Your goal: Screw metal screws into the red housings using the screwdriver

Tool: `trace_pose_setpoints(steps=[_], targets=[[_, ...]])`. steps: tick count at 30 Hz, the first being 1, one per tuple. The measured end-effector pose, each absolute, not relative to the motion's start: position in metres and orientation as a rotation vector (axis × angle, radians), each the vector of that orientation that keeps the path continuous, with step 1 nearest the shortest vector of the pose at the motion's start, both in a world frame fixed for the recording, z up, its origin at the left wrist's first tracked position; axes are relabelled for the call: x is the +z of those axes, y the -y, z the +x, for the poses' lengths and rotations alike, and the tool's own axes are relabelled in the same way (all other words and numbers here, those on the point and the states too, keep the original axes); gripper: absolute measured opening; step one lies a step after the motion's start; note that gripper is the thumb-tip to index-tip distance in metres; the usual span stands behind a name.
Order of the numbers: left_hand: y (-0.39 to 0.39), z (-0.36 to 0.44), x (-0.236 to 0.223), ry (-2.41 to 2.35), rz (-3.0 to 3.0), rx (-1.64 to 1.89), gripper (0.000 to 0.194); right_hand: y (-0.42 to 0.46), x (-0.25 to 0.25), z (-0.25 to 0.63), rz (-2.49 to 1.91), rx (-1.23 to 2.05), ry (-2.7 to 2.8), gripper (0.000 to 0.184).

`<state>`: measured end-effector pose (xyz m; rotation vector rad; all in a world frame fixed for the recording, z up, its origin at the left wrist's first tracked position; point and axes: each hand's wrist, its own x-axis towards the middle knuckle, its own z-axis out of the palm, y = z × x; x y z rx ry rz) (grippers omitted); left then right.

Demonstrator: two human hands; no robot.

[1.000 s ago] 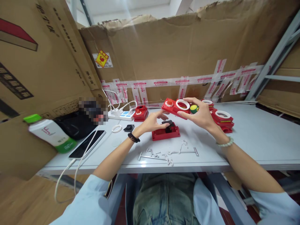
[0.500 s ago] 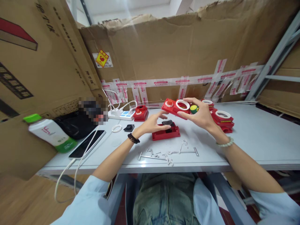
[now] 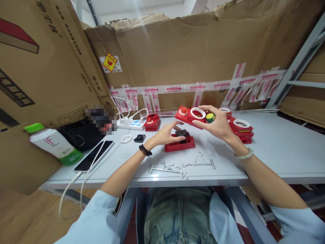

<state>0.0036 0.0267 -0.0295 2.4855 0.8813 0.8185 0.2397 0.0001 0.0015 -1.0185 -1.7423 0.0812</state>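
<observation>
My right hand [image 3: 218, 123] holds a red rectangular cover [image 3: 191, 117] tilted above the table, thumb at the near edge and fingers over the top. On the cover are an orange button in a white collar [image 3: 183, 110], a white ring [image 3: 198, 114] and a yellow-green knob [image 3: 210, 118], partly behind my fingers. Lower and to the left, my left hand [image 3: 166, 134] curves round a black round part [image 3: 181, 133] in an open red box base [image 3: 179, 146]. Its thumb lies against the near side of the part; the far fingertips are partly hidden.
Loose screws [image 3: 165, 165], two T-handled tools [image 3: 166, 170] and white scraps [image 3: 184, 175] lie in front. More red housings [image 3: 241, 127] stand right, another red box [image 3: 152, 122] by the power strip [image 3: 130, 124]. Phone [image 3: 95, 156] and bottle [image 3: 54, 144] are left.
The black round part has shifted slightly under my left hand and sits more level. My right hand and the red cover have hardly moved.
</observation>
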Motion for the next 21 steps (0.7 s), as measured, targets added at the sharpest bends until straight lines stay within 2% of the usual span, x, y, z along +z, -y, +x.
trace_pose_setpoints(steps=[10,14,19,21], targets=[[-0.024,0.003,-0.029,-0.901,2.494,0.785,0.057,-0.001,0.001,0.239,-1.01,0.084,1.744,0.052],[-0.023,0.002,-0.028,-0.908,2.47,0.8,0.061,0.0,0.001,0.238,-1.016,0.098,1.754,0.052],[-0.016,-0.018,-0.016,-1.04,2.456,0.84,0.049,0.001,0.001,0.236,-1.006,0.177,1.793,0.053],[-0.013,-0.029,-0.011,-1.153,2.433,0.965,0.05,0.001,0.001,0.234,-0.969,0.242,1.87,0.054]])
